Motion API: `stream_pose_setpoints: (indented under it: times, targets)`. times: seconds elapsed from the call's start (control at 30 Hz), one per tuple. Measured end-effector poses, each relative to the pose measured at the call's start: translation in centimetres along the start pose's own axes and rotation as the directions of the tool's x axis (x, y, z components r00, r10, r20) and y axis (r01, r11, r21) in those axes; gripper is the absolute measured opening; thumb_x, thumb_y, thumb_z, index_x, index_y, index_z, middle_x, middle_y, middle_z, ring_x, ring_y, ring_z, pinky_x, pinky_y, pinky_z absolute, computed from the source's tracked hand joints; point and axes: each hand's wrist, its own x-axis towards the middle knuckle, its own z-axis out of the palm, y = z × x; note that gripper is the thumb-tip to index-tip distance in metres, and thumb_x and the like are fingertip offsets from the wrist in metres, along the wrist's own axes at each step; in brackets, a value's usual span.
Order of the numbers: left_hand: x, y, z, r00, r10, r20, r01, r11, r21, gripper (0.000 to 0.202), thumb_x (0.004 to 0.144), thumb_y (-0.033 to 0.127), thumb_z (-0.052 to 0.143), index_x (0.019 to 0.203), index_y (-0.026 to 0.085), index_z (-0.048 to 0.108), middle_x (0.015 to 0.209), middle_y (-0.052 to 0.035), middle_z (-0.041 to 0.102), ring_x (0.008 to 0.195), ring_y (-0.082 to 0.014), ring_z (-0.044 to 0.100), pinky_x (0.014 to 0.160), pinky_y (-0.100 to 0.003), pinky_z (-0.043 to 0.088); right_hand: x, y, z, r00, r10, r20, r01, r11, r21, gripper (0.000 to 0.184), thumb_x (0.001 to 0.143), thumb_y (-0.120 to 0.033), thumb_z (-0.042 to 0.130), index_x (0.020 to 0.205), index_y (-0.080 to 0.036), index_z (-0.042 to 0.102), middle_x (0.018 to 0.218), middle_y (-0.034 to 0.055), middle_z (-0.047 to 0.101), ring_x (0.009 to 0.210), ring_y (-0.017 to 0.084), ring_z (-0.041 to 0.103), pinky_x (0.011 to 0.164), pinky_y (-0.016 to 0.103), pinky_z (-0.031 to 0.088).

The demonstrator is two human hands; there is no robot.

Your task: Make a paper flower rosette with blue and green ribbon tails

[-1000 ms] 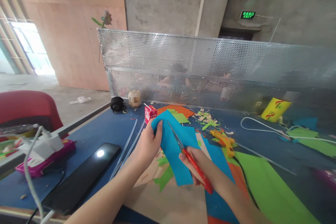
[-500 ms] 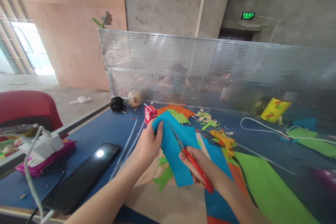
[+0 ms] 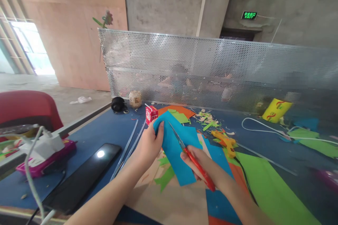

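My left hand (image 3: 152, 140) pinches the upper left edge of a blue sheet of paper (image 3: 177, 160), thumb in front. In my right hand (image 3: 196, 161) is a pair of scissors (image 3: 200, 169) with red handles, the blades pointing up and left across the sheet. The blades look nearly closed, and I cannot tell whether they are biting into the paper. Some fingers of the right hand are hidden behind the handles and the sheet. Beneath both hands lie a beige sheet (image 3: 169, 204) and green paper scraps (image 3: 166, 179).
A yellow glue gun (image 3: 224, 143) lies right of my hands beside a green sheet (image 3: 274, 186). A phone (image 3: 83, 177) and a power strip (image 3: 47, 156) are at left. A red drink carton (image 3: 151, 115) stands behind. A perforated metal screen (image 3: 148, 59) borders the table's back.
Almost nothing differs. The scissors handles and the lower edge of the blue sheet have shifted very slightly up; both hands keep their grip.
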Motion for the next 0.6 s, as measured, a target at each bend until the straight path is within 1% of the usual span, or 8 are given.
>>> stream_pose_setpoints:
  times: [0.1, 0.17, 0.3, 0.5, 0.6]
  targets:
    - [0.1, 0.13, -0.16, 1.0, 0.002, -0.01, -0.002, 1.0, -0.005, 0.022, 0.085, 0.035, 0.041, 0.083, 0.02, 0.057, 0.073, 0.0001, 0.063, 0.064, -0.0148, 0.057, 0.056, -0.025, 0.044, -0.52, -0.44, -0.18, 1.0, -0.006, -0.009, 0.006, 1.0, -0.006, 0.043, 0.079, -0.062, 0.039, 0.068, -0.022, 0.03, 0.051, -0.0075, 0.033, 0.041, 0.009, 0.039, 0.039, 0.021, 0.033]
    - [0.17, 0.23, -0.26, 1.0, 0.002, -0.017, -0.002, 1.0, -0.007, 0.022, 0.085, 0.035, 0.04, 0.084, 0.02, 0.057, 0.075, -0.0003, 0.064, 0.067, -0.0152, 0.058, 0.058, -0.025, 0.045, -0.76, -0.6, -0.23, 1.0, 0.007, -0.01, -0.007, 1.0, -0.015, 0.044, 0.078, -0.064, 0.037, 0.067, -0.022, 0.03, 0.05, -0.0071, 0.033, 0.041, 0.009, 0.039, 0.039, 0.021, 0.032]
    - [0.18, 0.27, -0.28, 1.0, -0.006, -0.016, 0.006, 1.0, -0.006, 0.022, 0.085, 0.035, 0.04, 0.083, 0.02, 0.057, 0.072, 0.0, 0.063, 0.065, -0.0151, 0.057, 0.058, -0.026, 0.045, -0.89, -0.68, -0.19, 0.999, 0.051, 0.002, -0.051, 0.998, -0.026, 0.044, 0.078, -0.064, 0.037, 0.067, -0.022, 0.03, 0.047, -0.0071, 0.033, 0.039, 0.01, 0.038, 0.038, 0.022, 0.03]
    - [-0.05, 0.09, 0.02, 1.0, -0.015, 0.009, 0.015, 1.0, 0.0, 0.025, 0.084, 0.038, 0.041, 0.084, 0.02, 0.058, 0.067, -0.0007, 0.062, 0.06, -0.0154, 0.057, 0.052, -0.025, 0.043, -0.81, -0.77, -0.11, 0.999, 0.043, -0.031, -0.042, 0.999, 0.013, 0.044, 0.077, -0.065, 0.037, 0.066, -0.023, 0.031, 0.049, -0.0061, 0.035, 0.044, 0.011, 0.042, 0.043, 0.022, 0.034]
    - [-0.14, 0.19, 0.08, 1.0, -0.013, 0.024, 0.013, 1.0, 0.006, 0.025, 0.084, 0.038, 0.041, 0.084, 0.02, 0.058, 0.067, -0.0007, 0.062, 0.058, -0.0148, 0.057, 0.051, -0.025, 0.042, -0.64, -0.73, -0.24, 0.999, 0.025, -0.025, -0.024, 0.999, 0.023, 0.044, 0.077, -0.064, 0.039, 0.066, -0.023, 0.03, 0.049, -0.0068, 0.033, 0.043, 0.011, 0.041, 0.043, 0.022, 0.033]
